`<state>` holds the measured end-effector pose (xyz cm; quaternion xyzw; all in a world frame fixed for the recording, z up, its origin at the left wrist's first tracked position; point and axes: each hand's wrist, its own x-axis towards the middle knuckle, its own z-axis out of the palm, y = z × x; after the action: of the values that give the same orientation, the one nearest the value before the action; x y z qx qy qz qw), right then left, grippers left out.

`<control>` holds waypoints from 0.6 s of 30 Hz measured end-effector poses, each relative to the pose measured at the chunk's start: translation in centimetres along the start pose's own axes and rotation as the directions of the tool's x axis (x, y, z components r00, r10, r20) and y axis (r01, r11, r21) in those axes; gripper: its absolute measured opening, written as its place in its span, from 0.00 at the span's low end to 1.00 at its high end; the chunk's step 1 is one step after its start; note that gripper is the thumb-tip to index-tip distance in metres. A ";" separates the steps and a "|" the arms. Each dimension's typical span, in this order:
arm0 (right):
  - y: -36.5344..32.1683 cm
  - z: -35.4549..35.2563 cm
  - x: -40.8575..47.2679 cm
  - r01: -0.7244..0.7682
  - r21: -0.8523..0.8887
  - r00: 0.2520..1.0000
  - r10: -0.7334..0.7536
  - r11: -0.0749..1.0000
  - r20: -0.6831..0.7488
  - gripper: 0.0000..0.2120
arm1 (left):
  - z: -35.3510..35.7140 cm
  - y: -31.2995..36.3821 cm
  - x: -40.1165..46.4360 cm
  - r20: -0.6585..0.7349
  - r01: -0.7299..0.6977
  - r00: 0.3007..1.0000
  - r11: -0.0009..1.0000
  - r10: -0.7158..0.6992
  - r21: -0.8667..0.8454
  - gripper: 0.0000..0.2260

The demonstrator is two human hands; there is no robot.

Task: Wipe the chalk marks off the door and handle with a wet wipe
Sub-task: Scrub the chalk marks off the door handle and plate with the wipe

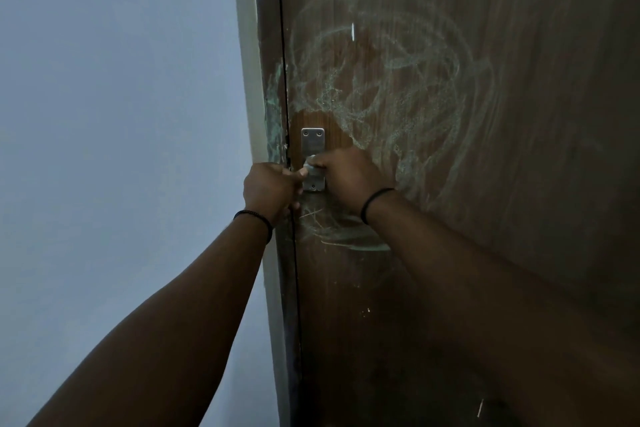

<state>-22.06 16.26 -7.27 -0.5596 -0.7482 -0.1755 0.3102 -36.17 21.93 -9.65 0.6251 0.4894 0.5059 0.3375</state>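
The brown wooden door (450,45) carries pale chalk scribbles (391,87) above and right of the handle, and more below it (332,236). A metal handle plate (312,140) sits near the door's left edge. My right hand (349,177) grips the handle lever (311,168), which shows as a pale grey piece between my hands. My left hand (270,189) is curled at the door edge, its fingertips on the lever's base. No wet wipe shows; it may be hidden inside a hand.
The door frame (273,114) left of the gap is smeared with chalk. A plain pale wall (121,114) fills the left side. Both my wrists wear dark bands. The light is dim.
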 end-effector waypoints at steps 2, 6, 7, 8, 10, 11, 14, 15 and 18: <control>1.1 0.0 -1.1 0.021 -0.016 0.999 -0.022 1.000 -0.048 0.14 | -0.1 -0.1 -0.1 -0.010 -0.014 1.000 1.000 0.014 0.004 0.14; 3.6 -1.1 -3.8 -0.160 0.184 0.963 0.194 0.970 -0.187 0.12 | -0.1 0.2 -0.5 -0.030 -0.030 0.999 0.999 0.031 0.033 0.15; 3.8 -1.2 -4.4 -0.233 0.279 0.931 0.297 0.932 -0.214 0.11 | -0.1 0.3 -0.6 -0.039 -0.040 0.998 0.998 0.041 0.045 0.15; 3.9 -1.3 -4.7 -0.302 0.396 0.885 0.409 0.867 -0.222 0.11 | -0.1 0.4 -0.7 -0.048 -0.049 0.998 0.997 0.052 0.054 0.15; 3.5 -1.1 -4.8 -0.380 0.695 0.769 0.626 0.610 -0.128 0.09 | -0.1 0.5 -1.0 -0.064 -0.068 0.995 0.995 0.072 0.071 0.15; 3.0 -1.0 -4.7 -0.379 0.826 0.716 0.698 0.418 -0.024 0.09 | 0.0 0.5 -1.2 -0.068 -0.081 0.994 0.993 0.087 0.082 0.15; 1.1 -0.1 -4.4 -0.246 0.958 0.636 0.721 -0.149 0.276 0.11 | 0.1 0.4 -2.2 -0.086 -0.146 0.984 0.983 0.156 0.116 0.13; 0.6 0.4 -4.3 -0.181 0.943 0.627 0.706 -0.279 0.330 0.13 | 0.1 0.4 -2.6 -0.089 -0.159 0.981 0.979 0.171 0.129 0.12; -0.4 1.8 -3.9 0.013 0.863 0.603 0.693 -0.506 0.396 0.15 | -0.1 -0.1 -3.0 -0.071 -0.187 0.977 0.969 0.201 0.164 0.11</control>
<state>-22.19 14.46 -11.16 -0.2535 -0.1825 0.4967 0.8098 -36.34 19.08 -10.64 0.6718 0.4784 0.5233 0.2146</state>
